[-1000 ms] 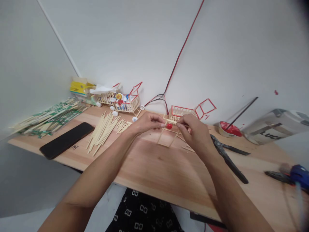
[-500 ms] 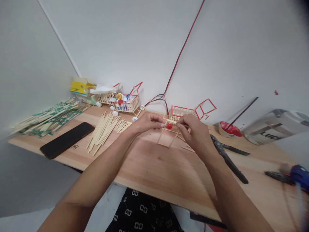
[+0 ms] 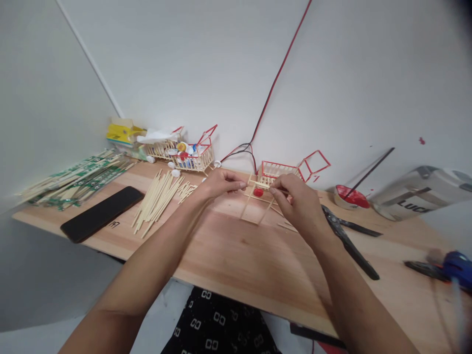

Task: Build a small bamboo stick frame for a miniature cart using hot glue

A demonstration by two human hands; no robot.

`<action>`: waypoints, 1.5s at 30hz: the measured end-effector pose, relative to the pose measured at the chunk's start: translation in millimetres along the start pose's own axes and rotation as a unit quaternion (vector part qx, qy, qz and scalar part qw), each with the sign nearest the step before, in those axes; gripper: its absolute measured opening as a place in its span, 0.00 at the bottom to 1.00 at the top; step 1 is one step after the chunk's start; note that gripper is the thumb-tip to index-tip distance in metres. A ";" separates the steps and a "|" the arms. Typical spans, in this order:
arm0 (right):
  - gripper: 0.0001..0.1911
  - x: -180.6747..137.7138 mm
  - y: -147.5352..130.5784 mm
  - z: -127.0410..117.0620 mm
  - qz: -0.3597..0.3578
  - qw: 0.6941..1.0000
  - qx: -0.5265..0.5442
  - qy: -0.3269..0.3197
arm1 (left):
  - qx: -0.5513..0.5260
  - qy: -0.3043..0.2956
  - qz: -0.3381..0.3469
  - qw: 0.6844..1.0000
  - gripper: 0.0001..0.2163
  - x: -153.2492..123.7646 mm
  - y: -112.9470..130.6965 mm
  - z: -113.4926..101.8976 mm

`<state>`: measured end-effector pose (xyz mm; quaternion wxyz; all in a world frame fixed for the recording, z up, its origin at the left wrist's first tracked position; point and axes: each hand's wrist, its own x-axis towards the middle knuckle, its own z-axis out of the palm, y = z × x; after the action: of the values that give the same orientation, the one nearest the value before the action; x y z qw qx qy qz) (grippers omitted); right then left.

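Note:
My right hand (image 3: 295,194) pinches the right end of a short wooden stick (image 3: 260,184) between thumb and fingertips. My left hand (image 3: 225,184) hovers just left of the stick's free end, its thumb and forefinger slightly apart and holding nothing I can see. Beneath the hands lies a flat frame of thin sticks (image 3: 250,222) on the tabletop. A round red cap (image 3: 258,192) sits inside the upper part of this frame, below the held stick. Behind it stands a small stick-built cart (image 3: 280,169) with red-painted edges, partly hidden by my right hand.
Bare sticks (image 3: 157,204), a black phone (image 3: 101,214) and wrapped chopsticks (image 3: 81,177) lie left. Two finished-looking carts (image 3: 195,160) with bottle caps stand behind. At right are black-handled cutters (image 3: 350,241), a bowl of red paint (image 3: 352,196), a clear tub (image 3: 416,194) and a blue tool (image 3: 457,268).
My left hand has drawn a little to the left, off the short stick's end. My right hand keeps its pinch and has barely moved.

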<state>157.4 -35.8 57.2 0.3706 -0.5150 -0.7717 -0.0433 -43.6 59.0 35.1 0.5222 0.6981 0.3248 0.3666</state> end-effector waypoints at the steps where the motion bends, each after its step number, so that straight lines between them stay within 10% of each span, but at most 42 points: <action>1: 0.05 -0.1 -0.4 -0.2 0.001 1.000 -0.001 -0.001 | -0.007 0.017 -0.007 1.000 0.11 0.3 -0.4 -0.8; 20: 0.05 -1.1 -2.3 -0.2 -0.003 1.000 -0.006 -0.001 | -0.227 0.126 -0.039 0.965 0.18 9.5 -11.4 -8.7; 45: 0.05 -1.0 -5.5 -0.7 0.003 1.000 0.001 -0.001 | 0.073 0.168 -0.010 0.983 0.17 5.8 -7.8 -16.7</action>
<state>153.4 -39.4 58.9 0.3706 -0.5171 -0.7704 -0.0415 -55.4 73.9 31.7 0.4111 0.6598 0.4406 0.4490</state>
